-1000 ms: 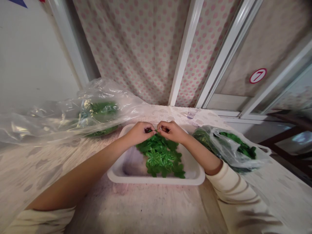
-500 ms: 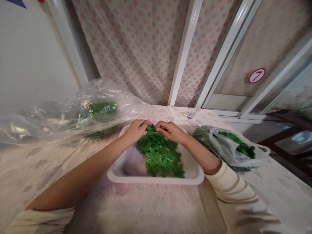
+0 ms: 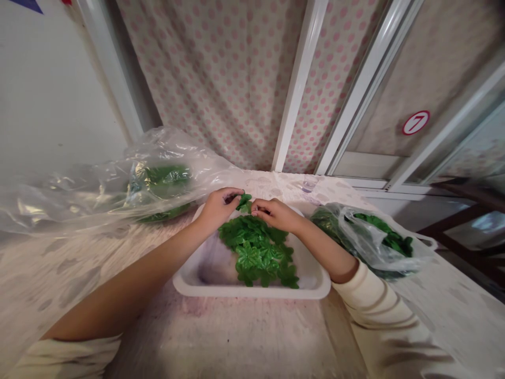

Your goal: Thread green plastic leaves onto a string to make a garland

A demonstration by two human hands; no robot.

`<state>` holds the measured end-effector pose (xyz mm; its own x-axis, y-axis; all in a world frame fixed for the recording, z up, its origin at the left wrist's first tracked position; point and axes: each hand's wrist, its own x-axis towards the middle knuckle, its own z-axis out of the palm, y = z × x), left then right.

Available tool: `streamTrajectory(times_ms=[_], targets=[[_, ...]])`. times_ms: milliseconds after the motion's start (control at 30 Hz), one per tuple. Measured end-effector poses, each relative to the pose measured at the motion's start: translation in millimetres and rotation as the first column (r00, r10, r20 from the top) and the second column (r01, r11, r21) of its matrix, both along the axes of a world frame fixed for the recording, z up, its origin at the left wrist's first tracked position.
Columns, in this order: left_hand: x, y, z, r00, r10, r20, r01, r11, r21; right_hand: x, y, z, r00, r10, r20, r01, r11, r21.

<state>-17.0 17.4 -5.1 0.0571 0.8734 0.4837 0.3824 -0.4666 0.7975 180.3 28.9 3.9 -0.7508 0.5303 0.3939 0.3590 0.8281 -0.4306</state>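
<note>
My left hand (image 3: 223,206) pinches a small green leaf piece (image 3: 244,203), which looks artificial, between thumb and fingers over the far side of a white tray (image 3: 252,291). Just to its right, my right hand (image 3: 272,211) has its fingertips pressed together at the other edge of the same leaf piece. Below both hands, a heap of green lobed leaves (image 3: 252,255) covers the middle and right of the tray.
A large clear plastic bag (image 3: 165,142) with green material inside lies on the table to the left. Right of the tray, an open plastic bag (image 3: 363,242) holds dark green leaves. Behind the patterned tabletop (image 3: 71,263) hangs a dotted curtain (image 3: 221,79) behind white frames.
The small leaf piece between my hands now shows more fully, lifted above the heap. My left hand has shifted slightly left and up; my right hand has barely moved.
</note>
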Motion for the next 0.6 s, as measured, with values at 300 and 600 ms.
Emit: streamTrajectory(times_ms=[300,600], targets=[[0.9,-1.7,3.6,0.999,-0.036,-0.014,0.036,0.999,-0.001,-0.4,1.6,-0.4,0.998,0.023,0.055,-0.021,0.999,-0.032],[0.6,-6.4,7.5,0.998,-0.018,0.064,0.013,0.997,0.077,0.0,0.9,0.6,0.999,0.026,0.025,-0.025,0.999,-0.021]])
